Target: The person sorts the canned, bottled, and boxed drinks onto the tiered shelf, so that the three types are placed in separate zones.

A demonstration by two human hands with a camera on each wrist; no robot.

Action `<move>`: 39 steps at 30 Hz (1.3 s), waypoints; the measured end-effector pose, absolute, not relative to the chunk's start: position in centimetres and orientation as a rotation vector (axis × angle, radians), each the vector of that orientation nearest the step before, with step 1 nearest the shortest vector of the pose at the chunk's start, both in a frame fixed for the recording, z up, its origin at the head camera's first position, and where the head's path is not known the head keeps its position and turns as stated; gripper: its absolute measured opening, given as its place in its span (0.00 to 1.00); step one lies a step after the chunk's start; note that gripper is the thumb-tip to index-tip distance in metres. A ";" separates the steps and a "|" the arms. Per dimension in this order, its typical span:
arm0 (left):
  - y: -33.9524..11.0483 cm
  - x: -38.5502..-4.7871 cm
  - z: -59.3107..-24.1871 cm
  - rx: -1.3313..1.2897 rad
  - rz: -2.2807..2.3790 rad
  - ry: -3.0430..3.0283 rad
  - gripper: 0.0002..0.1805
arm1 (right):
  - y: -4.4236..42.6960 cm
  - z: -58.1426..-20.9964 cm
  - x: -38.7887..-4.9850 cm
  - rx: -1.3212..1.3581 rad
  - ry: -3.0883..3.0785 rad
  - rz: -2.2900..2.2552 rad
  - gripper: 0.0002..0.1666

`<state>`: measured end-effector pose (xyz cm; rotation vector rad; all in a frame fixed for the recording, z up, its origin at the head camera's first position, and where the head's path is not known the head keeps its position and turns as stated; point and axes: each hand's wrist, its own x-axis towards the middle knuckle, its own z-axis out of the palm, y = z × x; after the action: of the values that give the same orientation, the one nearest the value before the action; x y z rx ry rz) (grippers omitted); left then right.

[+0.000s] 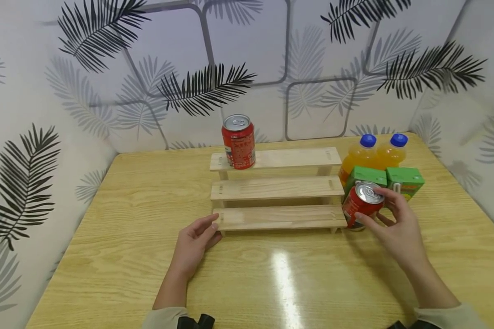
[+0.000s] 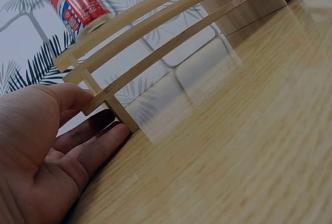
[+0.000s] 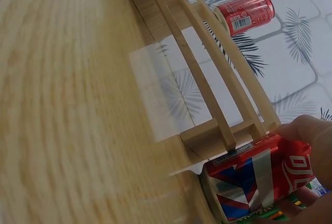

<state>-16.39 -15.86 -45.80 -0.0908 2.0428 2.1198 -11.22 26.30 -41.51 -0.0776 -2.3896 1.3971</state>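
Observation:
A three-tier wooden rack stands on the table, with a red can upright at the left of its top tier. My left hand touches the left end of the lowest tier; in the left wrist view the thumb of that hand lies on the shelf's end and its fingers are beside the leg. At the rack's right end my right hand grips a second red can, thumb at its near side and fingers by its top rim. The right wrist view shows this can close against the rack's end.
Two orange drink bottles with blue caps stand at the back right, behind two green cartons. The cartons are just behind the gripped can. A wall with leaf patterns rises behind the wooden table.

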 end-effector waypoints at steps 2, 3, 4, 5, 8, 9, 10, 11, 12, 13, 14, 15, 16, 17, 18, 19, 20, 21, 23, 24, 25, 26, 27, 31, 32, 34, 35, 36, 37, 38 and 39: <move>-15.9 -16.4 -45.8 -0.093 2.117 2.040 0.18 | 26.1 -41.8 -11.2 -0.071 -2.377 1.413 0.42; -15.9 -16.4 -45.8 -0.095 2.117 2.038 0.18 | 26.1 -41.9 -11.2 -0.069 -2.371 1.416 0.42; -15.9 -16.4 -45.9 -0.095 2.116 2.036 0.18 | 26.0 -42.0 -11.3 -0.068 -2.365 1.421 0.42; -15.9 -16.4 -45.9 -0.095 2.116 2.034 0.18 | 25.9 -42.1 -11.3 -0.069 -2.361 1.423 0.43; -16.0 -16.4 -45.9 -0.090 2.122 2.032 0.18 | 25.8 -42.4 -11.5 -0.074 -2.360 1.425 0.43; -16.0 -16.4 -46.0 -0.090 2.126 2.031 0.18 | 25.7 -42.4 -11.5 -0.074 -2.365 1.421 0.44; -16.0 -16.4 -46.0 -0.088 2.126 2.031 0.18 | 25.7 -42.5 -11.6 -0.078 -2.369 1.419 0.45; -16.0 -16.4 -46.0 -0.090 2.126 2.029 0.18 | 25.7 -42.6 -11.6 -0.080 -2.374 1.416 0.45; -16.0 -16.4 -46.0 -0.094 2.125 2.029 0.18 | 25.7 -42.7 -11.6 -0.081 -2.378 1.413 0.46; -16.0 -16.3 -46.0 -0.098 2.125 2.027 0.18 | 25.8 -42.8 -11.6 -0.084 -2.383 1.408 0.47; -16.0 -16.3 -46.0 -0.102 2.122 2.026 0.18 | 25.8 -42.9 -11.6 -0.083 -2.389 1.401 0.48; -16.0 -16.3 -46.0 -0.106 2.120 2.026 0.18 | 25.8 -43.0 -11.6 -0.083 -2.392 1.393 0.48; -16.0 -16.2 -46.0 -0.107 2.117 2.026 0.18 | 25.8 -43.0 -11.6 -0.083 -2.392 1.387 0.48; -16.0 -16.2 -46.1 -0.107 2.116 2.027 0.18 | 25.8 -43.0 -11.6 -0.081 -2.392 1.380 0.48; -16.0 -16.2 -46.1 -0.106 2.118 2.027 0.18 | 25.8 -43.0 -11.6 -0.079 -2.391 1.374 0.48; -16.0 -16.2 -46.1 -0.103 2.121 2.025 0.18 | 25.7 -43.0 -11.6 -0.078 -2.388 1.371 0.48; -16.0 -16.3 -46.1 -0.100 2.123 2.026 0.18 | 25.7 -43.0 -11.7 -0.076 -2.384 1.371 0.48; -16.0 -16.3 -46.1 -0.097 2.127 2.025 0.18 | 25.7 -42.9 -11.7 -0.078 -2.380 1.368 0.48; -16.0 -16.4 -46.0 -0.090 2.130 2.023 0.18 | 25.6 -42.8 -11.8 -0.097 -2.373 1.365 0.46; -16.0 -16.5 -46.0 -0.088 2.131 2.022 0.18 | 25.6 -42.8 -11.9 -0.107 -2.368 1.368 0.46; -16.0 -16.5 -46.0 -0.086 2.132 2.022 0.18 | 25.6 -42.7 -12.0 -0.117 -2.364 1.365 0.45; -16.0 -16.5 -45.9 -0.084 2.133 2.022 0.18 | 25.6 -42.6 -12.1 -0.126 -2.360 1.358 0.45; -16.0 -16.5 -45.9 -0.084 2.135 2.023 0.18 | 25.6 -42.6 -12.2 -0.131 -2.354 1.351 0.44; -15.9 -16.5 -45.8 -0.080 2.132 2.031 0.18 | 25.8 -42.6 -12.5 -0.131 -2.328 1.337 0.43; -15.9 -16.5 -45.8 -0.080 2.130 2.032 0.18 | 25.9 -42.7 -12.5 -0.131 -2.321 1.337 0.43; -15.9 -16.5 -45.8 -0.082 2.126 2.034 0.18 | 25.9 -42.7 -12.4 -0.141 -2.311 1.347 0.42; -15.9 -16.5 -45.8 -0.083 2.125 2.034 0.18 | 25.9 -42.7 -12.3 -0.152 -2.308 1.350 0.42; -15.9 -16.5 -45.7 -0.085 2.123 2.034 0.18 | 25.9 -42.7 -12.2 -0.162 -2.306 1.354 0.41; -16.0 -16.5 -45.7 -0.086 2.122 2.035 0.18 | 25.9 -42.7 -12.2 -0.170 -2.305 1.356 0.41; -16.0 -16.4 -45.7 -0.087 2.121 2.036 0.18 | 25.9 -42.7 -12.1 -0.178 -2.308 1.357 0.41; -16.0 -16.4 -45.7 -0.088 2.120 2.037 0.18 | 25.9 -42.6 -12.1 -0.181 -2.312 1.354 0.41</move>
<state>-16.41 -16.01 -45.69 -0.0885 2.0372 2.1196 -12.07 25.94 -42.62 -0.1812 -2.3117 1.3541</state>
